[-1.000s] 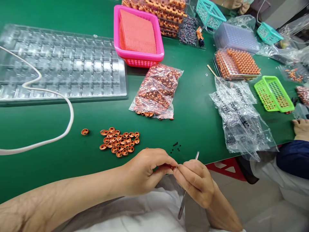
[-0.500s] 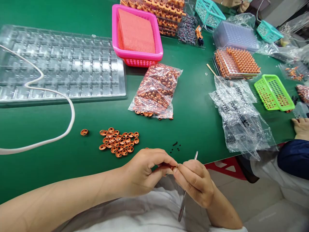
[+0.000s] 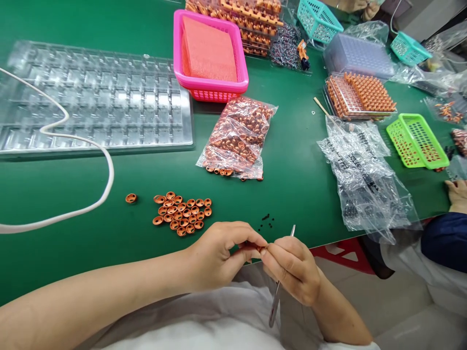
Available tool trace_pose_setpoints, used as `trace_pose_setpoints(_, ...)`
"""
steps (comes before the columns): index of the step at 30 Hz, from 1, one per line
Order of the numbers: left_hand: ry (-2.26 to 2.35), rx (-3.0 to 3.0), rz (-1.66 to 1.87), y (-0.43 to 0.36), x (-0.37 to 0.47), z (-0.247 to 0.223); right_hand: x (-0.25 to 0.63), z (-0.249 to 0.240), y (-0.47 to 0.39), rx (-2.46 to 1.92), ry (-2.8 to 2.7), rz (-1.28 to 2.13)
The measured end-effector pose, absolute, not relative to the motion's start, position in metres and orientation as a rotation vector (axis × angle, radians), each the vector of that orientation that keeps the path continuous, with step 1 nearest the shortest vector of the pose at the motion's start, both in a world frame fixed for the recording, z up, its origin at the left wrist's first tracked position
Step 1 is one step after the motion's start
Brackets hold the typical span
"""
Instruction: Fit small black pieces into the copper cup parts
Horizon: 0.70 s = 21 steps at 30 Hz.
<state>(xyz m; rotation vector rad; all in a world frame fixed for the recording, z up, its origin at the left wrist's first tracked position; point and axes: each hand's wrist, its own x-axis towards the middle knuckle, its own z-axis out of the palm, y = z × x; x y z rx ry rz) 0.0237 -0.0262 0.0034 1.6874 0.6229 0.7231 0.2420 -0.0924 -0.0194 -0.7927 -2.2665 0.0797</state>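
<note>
Close to the table's front edge, my left hand [image 3: 221, 255] pinches a small orange ring-shaped part [image 3: 260, 248] between thumb and fingertips, which mostly cover it. The fingertips of my right hand [image 3: 296, 272] meet the same part from the other side. Silver tweezers [image 3: 274, 306] are tucked within my right hand, one narrow end poking out above and the other hanging below. Several tiny black pieces [image 3: 268, 218] lie on the green table beyond my hands. To the left is a cluster of orange cup-shaped rings [image 3: 181, 212], with a single ring [image 3: 131, 198] farther off.
A plastic bag of orange rings [image 3: 239, 133] lies ahead, behind it a pink basket [image 3: 241, 87] with foam sheets. A clear tray [image 3: 109, 97] and white cable [image 3: 82, 210] are at left. Clear bags [image 3: 361, 180], a green basket [image 3: 416, 141] and another person's hand [image 3: 457, 194] are at right.
The view has shifted slightly, so the table things sit a little farther right. Both hands keep their hold at the orange part, and the tweezers have tilted slightly.
</note>
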Motion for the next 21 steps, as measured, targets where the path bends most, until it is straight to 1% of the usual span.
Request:
trace_pose_setpoints(12,0.648,1.697,0.694,-0.024,0.024,0.001,0.245,-0.026,-0.088,-0.771,-2.307,0.080)
trace_pose_setpoints(16,0.671,1.680,0.626,-0.024,0.024,0.003,0.244,-0.029,-0.087,-0.794,-2.292,0.122)
trace_pose_setpoints(18,0.688,1.582,0.559,-0.023,0.025,0.004,0.241,-0.026,-0.087,-0.835,-2.248,0.169)
trace_pose_setpoints(21,0.696,1.284,0.473,-0.022,0.027,0.006,0.235,-0.017,-0.088,-0.939,-2.064,0.285)
